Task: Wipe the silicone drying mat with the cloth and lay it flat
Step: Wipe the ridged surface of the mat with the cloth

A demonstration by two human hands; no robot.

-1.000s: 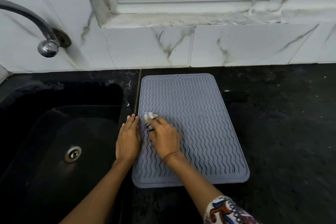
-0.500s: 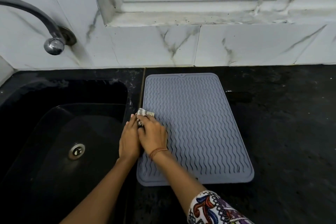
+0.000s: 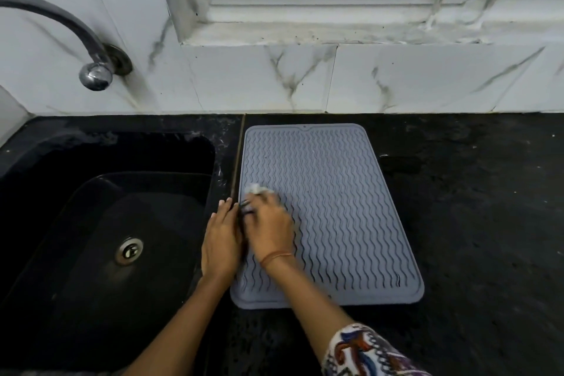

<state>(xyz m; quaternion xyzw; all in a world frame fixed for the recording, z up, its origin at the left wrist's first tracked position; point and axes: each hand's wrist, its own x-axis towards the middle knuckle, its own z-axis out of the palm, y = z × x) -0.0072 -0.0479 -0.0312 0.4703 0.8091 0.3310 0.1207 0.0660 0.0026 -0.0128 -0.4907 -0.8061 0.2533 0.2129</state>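
Right hand (image 3: 270, 230) nudges rightward, fingers bunching crumpled cloth (image 3: 256, 189) at their tips on the wavy-ribbed mat (image 3: 335, 207); left hand (image 3: 221, 241) alongside, fingers flat together.

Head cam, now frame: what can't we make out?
Head view only:
- cloth: mostly hidden under the right hand, motion-blurred; its size and pattern unreadable.
- mat, left edge: partly covered by the left hand; whether it lies flat there is unclear.
- tap: spout cut off by the frame's left edge.
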